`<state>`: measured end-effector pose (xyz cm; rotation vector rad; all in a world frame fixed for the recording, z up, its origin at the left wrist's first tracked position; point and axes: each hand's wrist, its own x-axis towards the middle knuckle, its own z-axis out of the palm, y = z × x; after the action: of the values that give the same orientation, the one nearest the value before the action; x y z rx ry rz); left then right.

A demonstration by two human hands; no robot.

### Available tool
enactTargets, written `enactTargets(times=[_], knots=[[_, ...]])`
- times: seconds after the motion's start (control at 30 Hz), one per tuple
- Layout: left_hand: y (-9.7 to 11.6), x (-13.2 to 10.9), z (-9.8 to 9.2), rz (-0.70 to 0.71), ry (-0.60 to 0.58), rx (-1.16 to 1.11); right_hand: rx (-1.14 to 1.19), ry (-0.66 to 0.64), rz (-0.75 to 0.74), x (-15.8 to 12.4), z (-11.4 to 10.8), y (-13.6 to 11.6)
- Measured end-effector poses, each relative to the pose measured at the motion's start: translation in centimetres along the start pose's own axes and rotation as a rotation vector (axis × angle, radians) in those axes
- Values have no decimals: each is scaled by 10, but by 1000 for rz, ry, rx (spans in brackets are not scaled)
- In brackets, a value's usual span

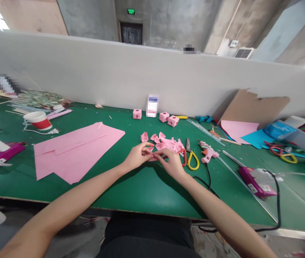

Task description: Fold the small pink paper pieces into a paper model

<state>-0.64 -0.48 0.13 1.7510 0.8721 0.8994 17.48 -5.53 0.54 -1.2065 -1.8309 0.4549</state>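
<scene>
At the far left, a purple power strip [5,154], then a red-and-white paper cup [43,123] near the back of the green counter [131,195]. Next along, overlapping pink sheets [71,154], well apart from the fingertips; leave them lying flat, without leaning on them. Then the left hand [137,157], drawn into a pinch of thumb and forefinger, with a lone pink cube [137,114] beyond it. Between both hands, just above the counter and at the near side of the scraps, a small piece of pink paper [154,154], mostly hidden by fingertips; impossible to tell whether flat or folded. To work it well, grip lightly by the edges, line up before pressing, and firm any crease from one end to the other rather than squeezing at the middle. Behind it, two more pink cubes [169,119] and a heap of pink scraps [170,144]. Then the right hand [170,163], pinching seemingly the same piece from its own side; match pressure on both sides to avoid tearing or skewing. Just beside it, scissors [193,160]; mind the loops. Further right, a pink glue gun [208,153]; avoid dragging its black cable [209,175] with the forearm
</scene>
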Motion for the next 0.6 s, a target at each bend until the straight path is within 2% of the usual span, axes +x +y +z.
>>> enactTargets(times=[0.13,0.37,0.6], knots=[[6,-3,1,68,52,67,125,12,126,2,-1,-1],[14,-6,1,133,127,164,641,-63,405,9,-3,3],[15,-7,2,150,135,169,761,-39,490,6,0,14]])
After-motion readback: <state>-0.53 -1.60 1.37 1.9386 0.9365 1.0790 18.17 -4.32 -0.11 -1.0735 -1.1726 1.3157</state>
